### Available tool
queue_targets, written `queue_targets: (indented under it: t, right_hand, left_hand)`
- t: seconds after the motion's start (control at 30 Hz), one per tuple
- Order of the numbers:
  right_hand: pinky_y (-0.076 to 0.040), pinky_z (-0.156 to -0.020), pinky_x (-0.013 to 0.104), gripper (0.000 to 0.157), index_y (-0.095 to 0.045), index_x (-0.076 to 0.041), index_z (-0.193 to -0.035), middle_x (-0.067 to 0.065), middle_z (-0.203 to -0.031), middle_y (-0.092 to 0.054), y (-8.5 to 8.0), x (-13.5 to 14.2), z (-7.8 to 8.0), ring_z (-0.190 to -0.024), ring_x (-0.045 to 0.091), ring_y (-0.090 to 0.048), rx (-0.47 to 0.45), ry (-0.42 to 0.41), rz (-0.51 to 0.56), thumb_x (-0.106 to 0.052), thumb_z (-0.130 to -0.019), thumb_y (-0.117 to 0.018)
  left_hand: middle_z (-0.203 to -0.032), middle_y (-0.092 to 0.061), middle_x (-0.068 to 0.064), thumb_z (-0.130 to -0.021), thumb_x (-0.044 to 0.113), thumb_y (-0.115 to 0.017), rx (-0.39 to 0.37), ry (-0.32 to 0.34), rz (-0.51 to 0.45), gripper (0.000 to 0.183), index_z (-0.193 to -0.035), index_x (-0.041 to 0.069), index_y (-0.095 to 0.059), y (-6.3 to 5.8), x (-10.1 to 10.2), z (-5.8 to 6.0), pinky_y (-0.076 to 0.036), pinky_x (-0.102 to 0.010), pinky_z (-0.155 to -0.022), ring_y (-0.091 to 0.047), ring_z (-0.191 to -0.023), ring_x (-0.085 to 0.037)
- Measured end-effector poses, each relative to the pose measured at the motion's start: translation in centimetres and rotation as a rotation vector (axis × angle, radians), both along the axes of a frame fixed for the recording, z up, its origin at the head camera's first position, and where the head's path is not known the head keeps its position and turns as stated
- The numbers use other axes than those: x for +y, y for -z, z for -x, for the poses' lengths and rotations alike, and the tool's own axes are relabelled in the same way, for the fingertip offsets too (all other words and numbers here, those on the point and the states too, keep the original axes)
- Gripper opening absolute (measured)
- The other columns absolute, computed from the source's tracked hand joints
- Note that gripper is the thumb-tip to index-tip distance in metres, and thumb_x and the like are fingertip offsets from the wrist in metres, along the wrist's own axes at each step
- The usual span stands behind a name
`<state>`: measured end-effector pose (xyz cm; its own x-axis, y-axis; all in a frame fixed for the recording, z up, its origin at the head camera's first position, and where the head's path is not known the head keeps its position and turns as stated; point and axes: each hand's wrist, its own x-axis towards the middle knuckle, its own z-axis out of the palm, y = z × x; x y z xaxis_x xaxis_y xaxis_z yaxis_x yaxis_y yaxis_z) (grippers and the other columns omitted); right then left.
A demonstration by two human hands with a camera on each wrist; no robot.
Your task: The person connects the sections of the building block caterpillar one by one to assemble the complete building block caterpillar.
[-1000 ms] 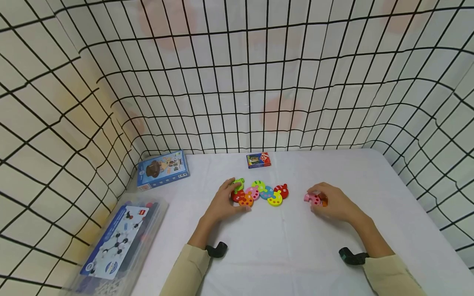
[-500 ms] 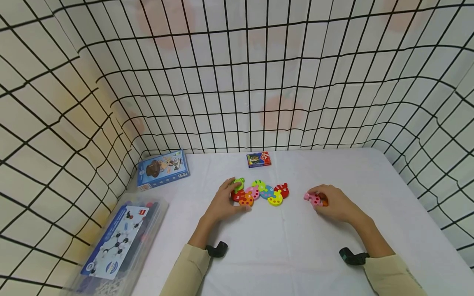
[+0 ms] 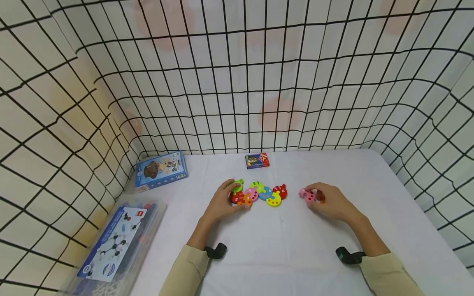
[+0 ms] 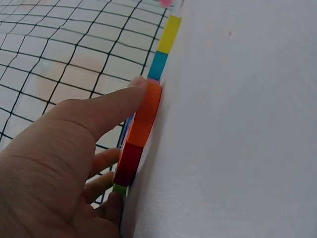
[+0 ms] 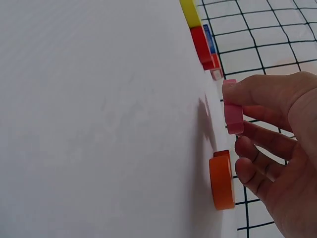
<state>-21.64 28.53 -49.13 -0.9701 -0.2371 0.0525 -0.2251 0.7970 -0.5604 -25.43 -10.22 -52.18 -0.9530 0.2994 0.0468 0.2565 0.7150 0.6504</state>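
A winding row of colourful caterpillar-like puzzle pieces [image 3: 265, 193] lies on the white table. My left hand [image 3: 223, 204] curls round its left end. In the left wrist view the thumb touches the orange piece [image 4: 147, 116], beside a red piece [image 4: 130, 163]; the other fingers reach behind, near the green piece [image 3: 238, 188]. To the right of the row, my right hand [image 3: 331, 200] pinches a pink puzzle piece [image 5: 234, 119] between thumb and fingers, held just off the table. A loose orange piece [image 5: 221, 181] stays on the table under that hand's fingers, partly hidden in the head view.
A blue box [image 3: 161, 170] sits at the back left, and a small red-and-blue box [image 3: 257, 160] behind the row. At the left edge stands a clear plastic case [image 3: 157, 220] with a molecule-model label. A black grid-patterned white cloth [image 3: 237, 82] encloses the back and sides.
My right hand has drawn the pink piece slightly left, away from the loose orange piece, and turned it. The left hand stays at the row's left end.
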Motion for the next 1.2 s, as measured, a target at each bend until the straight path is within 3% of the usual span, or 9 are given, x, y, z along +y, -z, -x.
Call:
queue_targets:
  t: [0.23,0.43,0.63,1.2]
  right_hand:
    - [-0.051,-0.068,0.026,0.043,-0.064,-0.015,-0.134,0.008,-0.105,-0.064,-0.6,-1.6,1.3,-0.086,0.021,-0.055,0.005,-0.009,0.028,-0.016,-0.092,-0.075]
    - [-0.052,-0.070,0.027,0.043,-0.062,-0.014,-0.136,0.011,-0.118,-0.066,-0.7,-3.3,2.6,-0.095,0.024,-0.056,0.035,-0.038,0.050,-0.013,-0.095,-0.071]
    - [-0.054,-0.077,0.029,0.045,-0.061,-0.015,-0.139,0.009,-0.121,-0.066,-0.2,-4.3,3.3,-0.104,0.025,-0.057,0.002,-0.024,0.065,-0.014,-0.095,-0.071]
    - [-0.055,-0.084,0.038,0.044,-0.062,-0.008,-0.137,0.011,-0.118,-0.067,0.0,-5.7,3.7,-0.100,0.025,-0.058,0.009,-0.082,0.041,-0.008,-0.093,-0.070]
  left_hand:
    - [-0.165,-0.037,0.002,-0.078,0.051,-0.085,-0.020,0.039,-0.010,0.079,-0.147,0.024,-0.057,-0.2,-0.4,-0.1,-0.037,-0.056,-0.120,-0.036,-0.153,-0.028]
    - [-0.165,-0.037,0.002,-0.078,0.049,-0.086,-0.016,0.073,-0.019,0.077,-0.146,0.026,-0.057,-0.2,-0.6,0.1,-0.035,-0.057,-0.121,-0.036,-0.153,-0.028]
    - [-0.168,-0.032,-0.001,-0.081,0.050,-0.084,-0.020,0.059,-0.025,0.081,-0.150,0.023,-0.053,0.2,-0.5,0.0,-0.034,-0.057,-0.122,-0.033,-0.154,-0.030]
    - [-0.170,-0.027,-0.003,-0.085,0.049,-0.080,-0.040,0.029,-0.026,0.083,-0.155,0.019,-0.047,-0.4,-0.1,-0.4,-0.032,-0.057,-0.123,-0.027,-0.157,-0.032]
